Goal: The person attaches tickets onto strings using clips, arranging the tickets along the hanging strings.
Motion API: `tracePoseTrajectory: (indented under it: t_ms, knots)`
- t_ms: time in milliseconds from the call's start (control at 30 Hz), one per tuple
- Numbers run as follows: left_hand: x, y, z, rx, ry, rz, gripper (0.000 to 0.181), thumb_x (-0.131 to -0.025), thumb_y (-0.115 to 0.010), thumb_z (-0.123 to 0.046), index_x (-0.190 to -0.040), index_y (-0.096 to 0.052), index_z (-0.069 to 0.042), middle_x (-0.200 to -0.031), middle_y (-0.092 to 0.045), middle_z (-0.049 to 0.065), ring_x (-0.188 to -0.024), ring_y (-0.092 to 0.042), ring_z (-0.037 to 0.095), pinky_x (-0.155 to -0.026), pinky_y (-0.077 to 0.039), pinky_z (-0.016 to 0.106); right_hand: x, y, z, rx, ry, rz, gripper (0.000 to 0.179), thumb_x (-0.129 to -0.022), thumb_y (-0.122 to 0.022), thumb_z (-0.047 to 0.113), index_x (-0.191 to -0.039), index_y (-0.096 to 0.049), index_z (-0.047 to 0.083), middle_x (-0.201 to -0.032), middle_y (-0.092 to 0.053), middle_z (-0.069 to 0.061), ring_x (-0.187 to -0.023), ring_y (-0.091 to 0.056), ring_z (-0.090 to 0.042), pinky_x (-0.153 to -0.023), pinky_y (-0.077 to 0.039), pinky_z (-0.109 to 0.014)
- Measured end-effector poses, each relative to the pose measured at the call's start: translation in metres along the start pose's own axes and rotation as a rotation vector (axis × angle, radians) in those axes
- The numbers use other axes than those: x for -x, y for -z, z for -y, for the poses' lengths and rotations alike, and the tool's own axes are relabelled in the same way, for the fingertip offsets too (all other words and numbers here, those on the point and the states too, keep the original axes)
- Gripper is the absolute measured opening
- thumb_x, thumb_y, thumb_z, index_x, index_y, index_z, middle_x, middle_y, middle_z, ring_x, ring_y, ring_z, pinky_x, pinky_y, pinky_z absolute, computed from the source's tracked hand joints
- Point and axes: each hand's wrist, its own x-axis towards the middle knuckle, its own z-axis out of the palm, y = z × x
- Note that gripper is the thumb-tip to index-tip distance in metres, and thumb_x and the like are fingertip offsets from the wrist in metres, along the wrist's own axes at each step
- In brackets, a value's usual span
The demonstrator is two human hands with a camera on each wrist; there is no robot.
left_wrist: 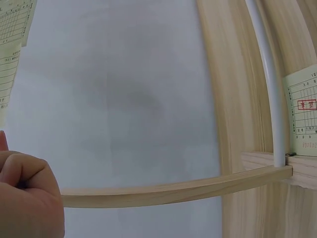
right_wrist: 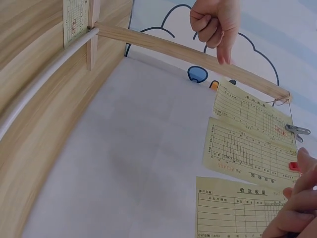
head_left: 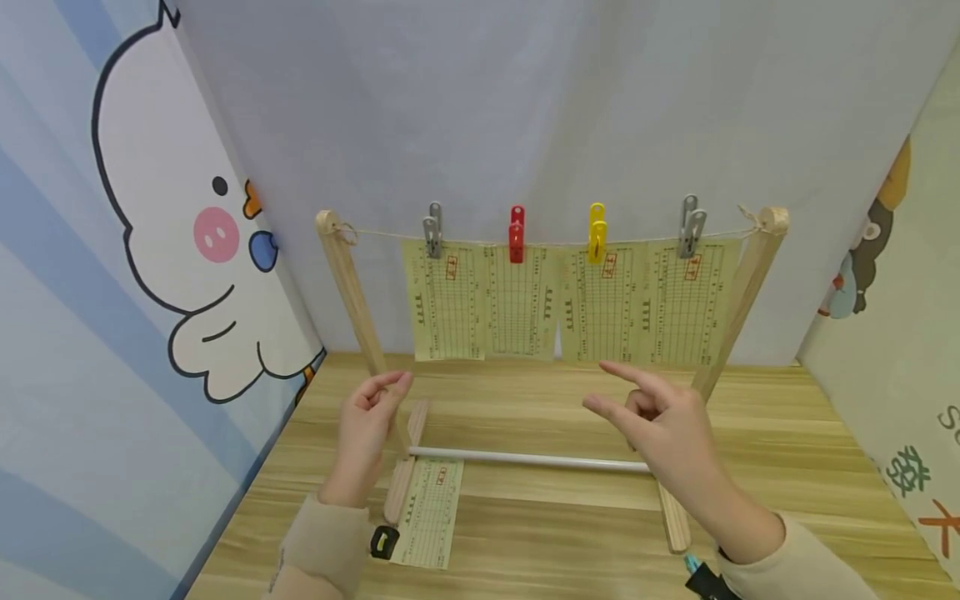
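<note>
My left hand (head_left: pixel 366 429) is raised beside the left post (head_left: pixel 352 292), with its fingers curled and the thumb close to the index finger. I see nothing held in it. Before the right-hand sheets my right hand (head_left: pixel 678 429) hovers, its index finger and thumb spread apart and the other fingers bent; it holds nothing. Several yellowish printed receipt sheets (head_left: pixel 447 312) hang side by side from a string (head_left: pixel 386 234). A grey clothespin (head_left: pixel 432 237), a red clothespin (head_left: pixel 517 237), a yellow clothespin (head_left: pixel 597 237) and another grey clothespin (head_left: pixel 690 233) grip them at the string.
The wooden frame stands on a wood-grain table (head_left: pixel 555 542), with a white rod (head_left: pixel 525 458) joining its feet low down. Another receipt sheet (head_left: pixel 431 517) lies flat by the left foot. A right post (head_left: pixel 746 283) carries the string's other end. Behind hangs a pale cloth (head_left: pixel 480 100).
</note>
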Motion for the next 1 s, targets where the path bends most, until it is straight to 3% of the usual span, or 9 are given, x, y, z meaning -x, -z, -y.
tracePoseTrajectory:
  t_ms: [433, 667, 800, 900, 1000]
  knots:
    - [0.013, 0.001, 0.027, -0.027, 0.086, 0.001, 0.024, -0.093, -0.071, -0.024, -0.111, -0.070, -0.009, -0.065, -0.041, -0.010, -0.052, -0.032, 0.003, -0.050, -0.027, 0.018, 0.023, 0.006, -0.023, -0.033, -0.202, -0.054, 0.039, -0.090, -0.073, 0.015, -0.126, -0.065, 0.002, -0.048, -0.039, 0.008, -0.040, -0.029, -0.005, -0.036, -0.028, -0.025]
    - [0.022, 0.005, 0.047, -0.053, 0.151, 0.017, 0.033, -0.093, -0.070, -0.026, -0.119, -0.067, -0.006, -0.065, -0.040, -0.010, -0.051, -0.029, 0.003, -0.049, -0.025, 0.017, 0.038, 0.011, -0.041, -0.007, -0.325, -0.099, 0.038, -0.091, -0.072, 0.019, -0.125, -0.065, 0.002, -0.048, -0.041, 0.005, -0.040, -0.034, -0.008, -0.056, -0.041, -0.024]
    - [0.027, 0.008, 0.058, -0.072, 0.169, 0.017, 0.038, -0.094, -0.069, -0.026, -0.124, -0.064, -0.003, -0.065, -0.039, -0.011, -0.051, -0.028, 0.003, -0.048, -0.026, 0.017, 0.047, 0.013, -0.052, -0.014, -0.385, -0.129, 0.039, -0.092, -0.072, 0.021, -0.125, -0.065, 0.002, -0.047, -0.042, 0.005, -0.039, -0.032, -0.007, -0.050, -0.040, -0.024]
    - [0.029, 0.010, 0.065, -0.079, 0.179, 0.006, 0.039, -0.093, -0.070, -0.026, -0.124, -0.064, -0.003, -0.065, -0.040, -0.011, -0.050, -0.029, 0.003, -0.047, -0.026, 0.017, 0.053, 0.015, -0.059, -0.017, -0.425, -0.151, 0.041, -0.091, -0.073, 0.022, -0.126, -0.064, 0.002, -0.047, -0.042, 0.005, -0.039, -0.031, -0.006, -0.039, -0.032, -0.025]
    - [0.031, 0.012, 0.071, -0.088, 0.195, 0.000, 0.040, -0.092, -0.071, -0.027, -0.124, -0.064, -0.005, -0.066, -0.042, -0.011, -0.051, -0.031, 0.002, -0.047, -0.027, 0.017, 0.058, 0.017, -0.065, -0.012, -0.473, -0.162, 0.045, -0.091, -0.073, 0.026, -0.127, -0.063, 0.003, -0.048, -0.043, 0.005, -0.041, -0.033, -0.006, -0.036, -0.029, -0.024]
